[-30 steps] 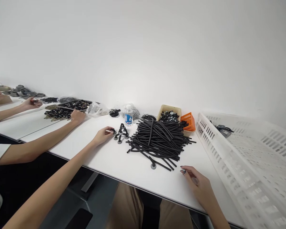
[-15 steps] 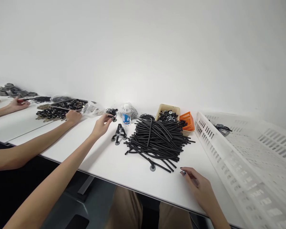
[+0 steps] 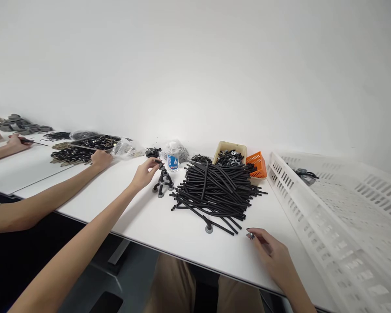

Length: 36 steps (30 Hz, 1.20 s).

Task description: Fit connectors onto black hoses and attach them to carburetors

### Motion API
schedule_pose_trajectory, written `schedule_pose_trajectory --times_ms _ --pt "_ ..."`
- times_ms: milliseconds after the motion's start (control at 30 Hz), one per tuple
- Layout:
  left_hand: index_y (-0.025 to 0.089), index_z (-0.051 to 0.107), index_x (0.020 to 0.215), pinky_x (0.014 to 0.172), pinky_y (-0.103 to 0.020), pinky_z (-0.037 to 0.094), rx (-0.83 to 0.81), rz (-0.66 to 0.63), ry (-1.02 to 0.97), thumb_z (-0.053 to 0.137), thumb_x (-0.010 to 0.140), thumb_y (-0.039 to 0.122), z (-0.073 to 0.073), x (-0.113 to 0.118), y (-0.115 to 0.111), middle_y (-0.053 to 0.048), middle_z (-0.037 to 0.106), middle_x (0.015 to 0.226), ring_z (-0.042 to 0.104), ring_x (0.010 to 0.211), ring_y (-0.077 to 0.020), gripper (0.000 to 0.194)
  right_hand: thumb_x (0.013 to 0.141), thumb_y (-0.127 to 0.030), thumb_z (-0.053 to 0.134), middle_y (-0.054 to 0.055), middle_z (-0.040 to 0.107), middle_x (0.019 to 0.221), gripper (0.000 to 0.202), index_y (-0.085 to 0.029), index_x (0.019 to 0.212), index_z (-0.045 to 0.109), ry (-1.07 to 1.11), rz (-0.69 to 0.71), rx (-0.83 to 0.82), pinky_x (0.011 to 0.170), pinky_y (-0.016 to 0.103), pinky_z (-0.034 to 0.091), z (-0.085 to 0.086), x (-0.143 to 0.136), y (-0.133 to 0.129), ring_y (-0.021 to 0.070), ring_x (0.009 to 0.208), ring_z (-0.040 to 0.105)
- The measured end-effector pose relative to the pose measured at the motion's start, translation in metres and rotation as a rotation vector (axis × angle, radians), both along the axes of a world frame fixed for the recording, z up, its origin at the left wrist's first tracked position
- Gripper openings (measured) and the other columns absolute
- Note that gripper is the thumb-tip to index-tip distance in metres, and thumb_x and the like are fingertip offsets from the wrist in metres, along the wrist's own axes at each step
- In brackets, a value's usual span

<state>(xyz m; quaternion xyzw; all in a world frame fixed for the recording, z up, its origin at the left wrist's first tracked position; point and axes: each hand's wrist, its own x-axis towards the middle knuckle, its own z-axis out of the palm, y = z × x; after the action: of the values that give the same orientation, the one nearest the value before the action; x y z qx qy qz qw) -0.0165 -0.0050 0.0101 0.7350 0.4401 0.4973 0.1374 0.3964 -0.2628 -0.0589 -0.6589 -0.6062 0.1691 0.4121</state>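
Note:
My left hand (image 3: 145,174) is closed, thumb and fingers pinching a small black piece with a grey disc foot (image 3: 162,167). It is held at the top of a small stack of similar black-and-grey pieces (image 3: 162,182); whether it rests on them I cannot tell. To the right of the stack lies a big pile of black tubes (image 3: 215,191). One more disc-footed piece (image 3: 209,228) stands at the pile's front edge. My right hand (image 3: 270,252) is low over the table at the right, fingertips drawn together around something small and shiny that I cannot make out.
A clear bottle with a blue label (image 3: 173,157) stands behind the stack. Behind the tubes are a cream bin (image 3: 243,150) of small parts and an orange basket (image 3: 260,161). A white crate (image 3: 299,217) fills the right side. At left, a co-worker's hands (image 3: 101,160) are among dark parts.
My left hand has moved a little right with the disc-footed piece, from beside the stack to its top. My right hand stays put. A co-worker's far hand has shifted left.

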Motion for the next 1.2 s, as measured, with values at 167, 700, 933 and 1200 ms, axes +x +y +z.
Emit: schedule_pose_trajectory --times_ms 167,700,933,1200 --pt "0.020 0.062 0.106 0.094 -0.042 0.053 0.018 0.023 0.069 0.052 0.088 0.056 0.0018 0.0024 -0.0031 -0.009 0.073 0.097 0.070 0.096 -0.0257 0.042 0.088 -0.045 0.052 0.006 0.075 0.102 0.032 -0.024 0.101 0.071 0.007 0.021 0.000 0.080 0.027 0.059 0.0012 0.0009 0.0008 0.0221 0.093 0.072" --pt "0.020 0.063 0.110 0.096 -0.041 0.051 0.014 0.007 0.051 0.052 0.089 0.053 0.0012 0.0027 -0.0025 -0.009 0.073 0.101 0.069 0.096 -0.0250 0.041 0.089 -0.046 0.051 0.005 0.075 0.104 0.032 -0.024 0.102 0.071 0.008 0.019 -0.016 0.082 0.027 0.058 -0.0004 0.0025 0.0016 0.0213 0.094 0.071" --pt "0.021 0.065 0.109 0.097 -0.041 0.050 0.015 0.020 0.067 0.053 0.088 0.052 0.0007 0.0023 0.0010 -0.008 0.073 0.101 0.069 0.099 -0.0259 0.039 0.089 -0.044 0.051 0.006 0.075 0.103 0.031 -0.024 0.101 0.071 0.002 0.019 0.002 0.079 0.027 0.059 0.0033 -0.0017 -0.0005 0.0219 0.092 0.071" --pt "0.023 0.066 0.116 0.094 -0.039 0.050 0.007 0.038 0.093 0.053 0.089 0.048 0.0003 0.0002 -0.0003 -0.008 0.074 0.102 0.069 0.098 -0.0255 0.039 0.088 -0.046 0.051 0.006 0.075 0.102 0.032 -0.024 0.100 0.071 -0.014 0.030 0.005 0.076 0.027 0.059 0.0009 0.0032 0.0023 0.0222 0.089 0.072"
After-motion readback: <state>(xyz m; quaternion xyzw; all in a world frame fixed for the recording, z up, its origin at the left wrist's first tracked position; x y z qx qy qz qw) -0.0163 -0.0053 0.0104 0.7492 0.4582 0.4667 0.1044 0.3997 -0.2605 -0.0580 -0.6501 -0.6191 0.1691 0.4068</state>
